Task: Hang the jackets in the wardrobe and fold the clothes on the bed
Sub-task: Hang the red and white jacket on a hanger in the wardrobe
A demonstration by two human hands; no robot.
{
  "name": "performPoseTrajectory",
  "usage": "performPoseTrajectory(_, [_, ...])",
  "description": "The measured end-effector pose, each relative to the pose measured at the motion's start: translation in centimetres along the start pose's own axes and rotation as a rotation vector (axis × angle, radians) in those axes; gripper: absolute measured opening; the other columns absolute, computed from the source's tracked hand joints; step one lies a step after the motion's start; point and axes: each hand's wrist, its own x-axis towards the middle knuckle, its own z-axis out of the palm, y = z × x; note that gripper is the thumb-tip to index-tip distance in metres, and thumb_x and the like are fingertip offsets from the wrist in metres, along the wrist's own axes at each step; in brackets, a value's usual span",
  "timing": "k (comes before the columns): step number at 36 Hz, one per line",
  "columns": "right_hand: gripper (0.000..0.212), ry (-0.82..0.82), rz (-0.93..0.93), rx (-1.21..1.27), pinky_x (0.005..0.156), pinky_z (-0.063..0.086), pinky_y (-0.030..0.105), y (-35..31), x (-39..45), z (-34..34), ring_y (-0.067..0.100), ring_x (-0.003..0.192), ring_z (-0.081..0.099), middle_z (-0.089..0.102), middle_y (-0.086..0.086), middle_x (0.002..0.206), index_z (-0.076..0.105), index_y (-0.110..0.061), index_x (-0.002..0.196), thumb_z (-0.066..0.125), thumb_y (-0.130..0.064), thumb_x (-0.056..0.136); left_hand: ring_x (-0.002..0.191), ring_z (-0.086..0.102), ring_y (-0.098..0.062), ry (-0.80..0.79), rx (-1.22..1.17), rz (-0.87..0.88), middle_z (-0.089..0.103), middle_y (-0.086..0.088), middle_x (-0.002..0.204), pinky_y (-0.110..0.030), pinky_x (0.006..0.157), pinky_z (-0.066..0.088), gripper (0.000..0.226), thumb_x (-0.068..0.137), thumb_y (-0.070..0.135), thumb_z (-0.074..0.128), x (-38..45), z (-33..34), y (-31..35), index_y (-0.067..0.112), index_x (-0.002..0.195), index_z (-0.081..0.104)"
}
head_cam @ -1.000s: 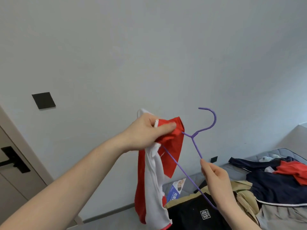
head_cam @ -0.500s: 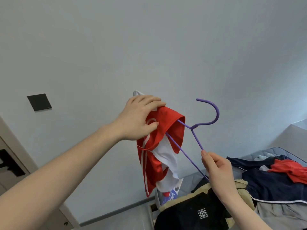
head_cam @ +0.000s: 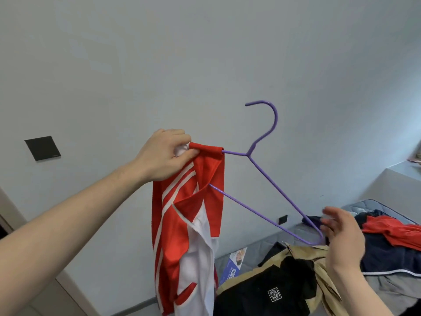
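Jacket (head_cam: 189, 224): red-white, thin, limp, likely slippery; one shoulder threaded on left arm of purple hanger (head_cam: 268, 176), rest dangling. Held in air beside bed's left edge.
Left hand (head_cam: 167, 155): clamped on shoulder over hanger end; sound hold.
Right hand (head_cam: 341, 233): blurred at hanger's other corner, fingers seemingly spread; grip uncertain.
Hanger: light, stiff wire.

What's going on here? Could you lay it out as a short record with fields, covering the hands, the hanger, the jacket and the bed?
Left hand: grips the jacket's shoulder over one hanger arm
Right hand: blurred, fingers spread beside the hanger's free corner; contact cannot be told
Hanger: purple, held up in the air, hook on top
Jacket: red and white, one shoulder threaded on, rest dangling
Bed: unfolded clothes piled on it, among them a black and tan garment
Wall: plain, with a dark switch plate
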Motion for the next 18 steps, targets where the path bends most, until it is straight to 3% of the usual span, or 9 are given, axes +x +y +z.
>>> performPoseTrajectory(3, [0.029, -0.089, 0.147, -0.065, 0.063, 0.053, 0.01, 2.4, -1.6, 0.7, 0.01, 0.084, 0.068, 0.069, 0.009, 0.109, 0.069, -0.011, 0.101, 0.047, 0.007, 0.098, 0.067, 0.048, -0.018, 0.014, -0.044, -0.009, 0.049, 0.008, 0.069, -0.037, 0.069, 0.04, 0.038, 0.094, 0.05, 0.052, 0.0, -0.8, -0.4, 0.02, 0.072, 0.051])
performPoseTrajectory(5, [0.029, -0.249, 0.233, -0.071, 0.073, 0.057, 0.021, 3.5, -3.8, 2.0, 0.022, 0.099, 0.068, 0.072, 0.002, 0.113, 0.069, -0.019, 0.109, 0.054, 0.003, 0.097, 0.066, 0.051, -0.016, 0.023, -0.079, -0.004, 0.051, 0.008, 0.07, -0.034, 0.066, 0.039, 0.037, 0.094, 0.049, 0.054, 0.2, -1.1, -0.3, 0.018, 0.073, 0.056])
performPoseTrajectory(7, [0.029, -0.421, 0.309, -0.106, 0.085, 0.054, 0.028, 3.9, -6.0, 3.8, 0.012, 0.106, 0.069, 0.072, -0.007, 0.118, 0.066, -0.026, 0.121, 0.061, -0.009, 0.098, 0.067, 0.053, -0.016, 0.032, -0.101, 0.003, 0.053, 0.007, 0.071, -0.033, 0.065, 0.04, 0.037, 0.094, 0.049, 0.054, 0.3, -1.6, -0.1, 0.018, 0.074, 0.058])
performPoseTrajectory(9, [0.037, -0.603, 0.34, -0.172, 0.09, 0.051, 0.025, 3.8, -7.6, 5.7, -0.001, 0.106, 0.066, 0.069, -0.016, 0.123, 0.06, -0.035, 0.128, 0.069, -0.026, 0.094, 0.067, 0.053, -0.016, 0.04, -0.101, 0.012, 0.054, 0.006, 0.071, -0.033, 0.064, 0.04, 0.037, 0.094, 0.05, 0.054, 0.5, -2.0, 0.2, 0.019, 0.074, 0.056])
performPoseTrajectory(12, [0.064, -0.802, 0.341, -0.245, 0.095, 0.048, 0.022, 3.2, -9.3, 8.4, -0.003, 0.115, 0.061, 0.062, -0.024, 0.129, 0.053, -0.043, 0.135, 0.074, -0.058, 0.076, 0.066, 0.051, -0.01, 0.061, -0.094, 0.028, 0.05, 0.008, 0.069, -0.028, 0.062, 0.036, 0.032, 0.094, 0.051, 0.054, 0.8, -3.0, 0.5, 0.028, 0.072, 0.049])
performPoseTrajectory(14, [0.069, -0.896, 0.306, -0.268, 0.1, 0.047, 0.026, 2.8, -10.1, 9.9, -0.004, 0.119, 0.058, 0.062, -0.027, 0.13, 0.054, -0.045, 0.136, 0.076, -0.067, 0.074, 0.067, 0.052, -0.01, 0.072, -0.095, 0.036, 0.051, 0.008, 0.07, -0.026, 0.062, 0.036, 0.031, 0.094, 0.05, 0.054, 0.9, -3.8, 0.7, 0.028, 0.073, 0.05])
performPoseTrajectory(18, [0.026, -0.96, 0.154, -0.293, 0.1, 0.046, 0.028, 2.1, -10.6, 12.0, -0.008, 0.11, 0.062, 0.071, -0.027, 0.114, 0.072, -0.045, 0.114, 0.069, -0.053, 0.09, 0.068, 0.053, -0.014, 0.074, -0.094, 0.034, 0.053, 0.007, 0.071, -0.03, 0.063, 0.039, 0.032, 0.094, 0.05, 0.053, 0.8, -5.1, 0.9, 0.025, 0.074, 0.053])
